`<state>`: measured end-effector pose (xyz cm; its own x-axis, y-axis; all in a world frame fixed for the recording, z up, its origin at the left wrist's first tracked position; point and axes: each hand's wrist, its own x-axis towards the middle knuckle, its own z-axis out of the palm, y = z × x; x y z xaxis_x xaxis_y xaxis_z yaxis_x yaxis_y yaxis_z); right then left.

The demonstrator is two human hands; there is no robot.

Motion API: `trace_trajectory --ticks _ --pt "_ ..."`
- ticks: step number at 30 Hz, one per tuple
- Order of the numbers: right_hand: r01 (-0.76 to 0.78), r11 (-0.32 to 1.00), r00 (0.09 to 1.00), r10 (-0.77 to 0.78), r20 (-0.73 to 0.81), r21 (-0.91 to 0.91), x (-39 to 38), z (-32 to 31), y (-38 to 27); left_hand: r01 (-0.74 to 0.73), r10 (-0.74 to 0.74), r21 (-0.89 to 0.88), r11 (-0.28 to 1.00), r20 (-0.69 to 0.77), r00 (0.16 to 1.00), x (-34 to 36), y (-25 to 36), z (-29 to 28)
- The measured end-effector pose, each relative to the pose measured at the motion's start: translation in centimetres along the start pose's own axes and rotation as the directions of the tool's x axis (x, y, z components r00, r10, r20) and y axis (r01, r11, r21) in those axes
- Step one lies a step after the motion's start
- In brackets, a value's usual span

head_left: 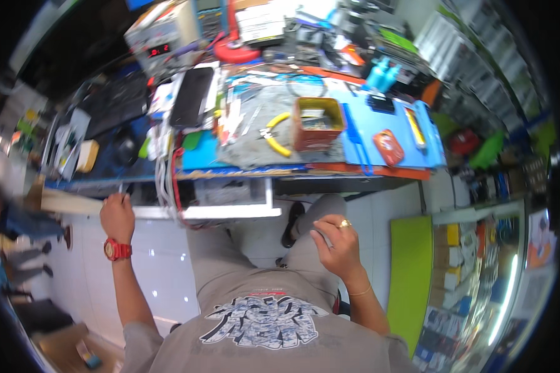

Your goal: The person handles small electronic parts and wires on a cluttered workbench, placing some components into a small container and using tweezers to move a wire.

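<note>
Under the bench edge a pulled-out drawer (230, 212) with a pale front rail sticks out toward me. My left hand (117, 219), with a red watch on its wrist, is closed over that rail at the left, its fingertips curled onto the edge. Above my right thigh hovers my right hand (339, 245), loosely bent, thumb and fingers apart and nothing visible in it. It wears a gold ring. On the bench, yellow-handled pliers (278, 134) lie beside a square reddish tin (317, 127) holding small parts. The drawer's contents are mostly dark and partly hidden by hanging cables (165, 168).
A phone (191, 96) lies toward the back left, near a dark computer mouse (126, 146). A blue mat (389, 133) at the right carries a red-orange oval object (388, 147) and a blue brush (356, 133). A glass display case (476, 267) stands at my right.
</note>
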<state>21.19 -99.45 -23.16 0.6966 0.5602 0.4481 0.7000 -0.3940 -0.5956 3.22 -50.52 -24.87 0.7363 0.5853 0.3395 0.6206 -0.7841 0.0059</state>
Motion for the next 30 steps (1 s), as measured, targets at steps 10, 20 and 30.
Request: trace_trajectory --ticks 10,20,30 --pt "-0.089 0.977 0.965 0.036 -0.261 -0.193 9.5 -9.5 6.2 0.153 -0.153 -0.178 0.972 0.013 0.988 0.4 3.1 4.4" --pt "-0.249 0.74 0.929 0.365 0.063 -0.625 30.1 -5.6 19.6 0.225 -0.403 -0.57 0.79 -0.206 0.892 -2.5 4.4 7.5" --pt "-0.274 0.959 0.961 0.275 0.005 -0.077 29.3 -7.3 24.0 0.17 -0.375 -0.63 0.758 -0.208 0.904 -2.2 5.5 7.7"
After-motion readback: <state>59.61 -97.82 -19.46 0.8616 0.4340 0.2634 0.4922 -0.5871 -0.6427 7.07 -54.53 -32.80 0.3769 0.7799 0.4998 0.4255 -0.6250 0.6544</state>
